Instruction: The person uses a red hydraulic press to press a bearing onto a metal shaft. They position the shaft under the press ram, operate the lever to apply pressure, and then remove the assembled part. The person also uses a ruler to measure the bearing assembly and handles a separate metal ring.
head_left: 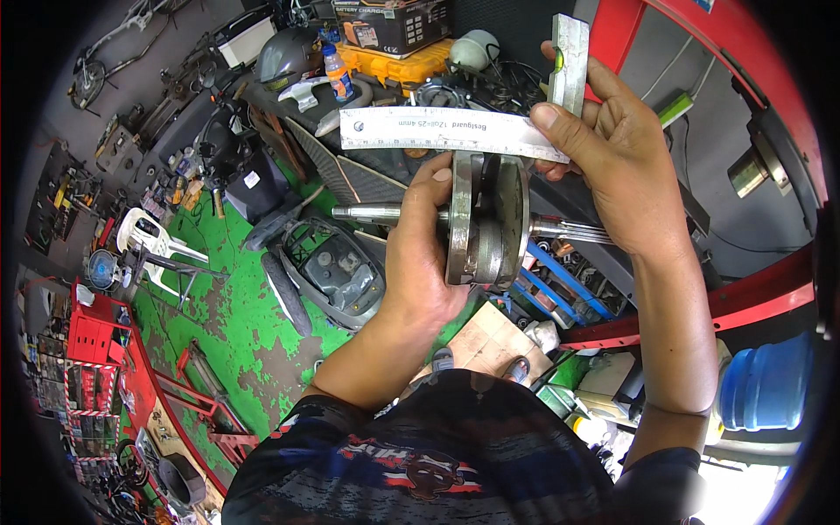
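The crankshaft (486, 251) is glossy metal, the square (446, 129) scuffed metal.

Floor (229, 308): green paint, flaked to grey in patches. On it we record one white plastic chair (144, 229), one dark moulded part (328, 262), one long curved dark piece (285, 296) beside it, and one tan sheet (483, 337).

Dark bench (265, 98): we list one dark helmet (287, 58), one capped bottle (336, 72), one yellow case (378, 66) bearing a printed carton (394, 26).
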Demonstrator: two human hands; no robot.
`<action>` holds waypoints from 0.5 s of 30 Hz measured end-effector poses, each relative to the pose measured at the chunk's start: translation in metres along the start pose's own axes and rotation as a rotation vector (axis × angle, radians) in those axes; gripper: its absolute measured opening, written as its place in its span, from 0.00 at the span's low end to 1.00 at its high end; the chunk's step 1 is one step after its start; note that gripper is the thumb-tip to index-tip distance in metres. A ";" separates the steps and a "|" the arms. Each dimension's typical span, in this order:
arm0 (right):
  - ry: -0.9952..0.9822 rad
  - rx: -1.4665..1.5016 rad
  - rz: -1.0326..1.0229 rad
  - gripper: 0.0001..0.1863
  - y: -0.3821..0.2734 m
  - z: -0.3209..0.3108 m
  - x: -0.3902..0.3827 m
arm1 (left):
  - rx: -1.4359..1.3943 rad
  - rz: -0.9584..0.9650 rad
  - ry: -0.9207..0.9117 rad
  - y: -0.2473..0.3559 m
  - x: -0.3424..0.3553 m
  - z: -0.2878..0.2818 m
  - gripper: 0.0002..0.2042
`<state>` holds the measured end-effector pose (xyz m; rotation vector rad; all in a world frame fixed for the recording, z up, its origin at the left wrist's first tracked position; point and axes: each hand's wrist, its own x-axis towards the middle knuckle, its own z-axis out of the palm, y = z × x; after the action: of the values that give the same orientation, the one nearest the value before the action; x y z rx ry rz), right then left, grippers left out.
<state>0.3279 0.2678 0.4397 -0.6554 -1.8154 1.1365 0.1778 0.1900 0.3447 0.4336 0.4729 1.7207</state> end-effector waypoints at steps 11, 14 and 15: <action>0.336 -0.371 -0.374 0.20 0.033 0.008 -0.013 | 0.099 -0.103 0.012 0.009 0.018 -0.016 0.26; 0.423 -0.745 -0.452 0.21 0.056 0.014 -0.028 | 0.073 -0.176 0.049 0.011 0.019 -0.005 0.25; 0.421 -0.817 -0.449 0.22 0.067 0.014 -0.029 | 0.057 -0.201 0.046 0.012 0.020 -0.001 0.25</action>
<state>0.3288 0.2689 0.3659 -0.8036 -1.8771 -0.0807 0.1638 0.2071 0.3508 0.3750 0.5806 1.5283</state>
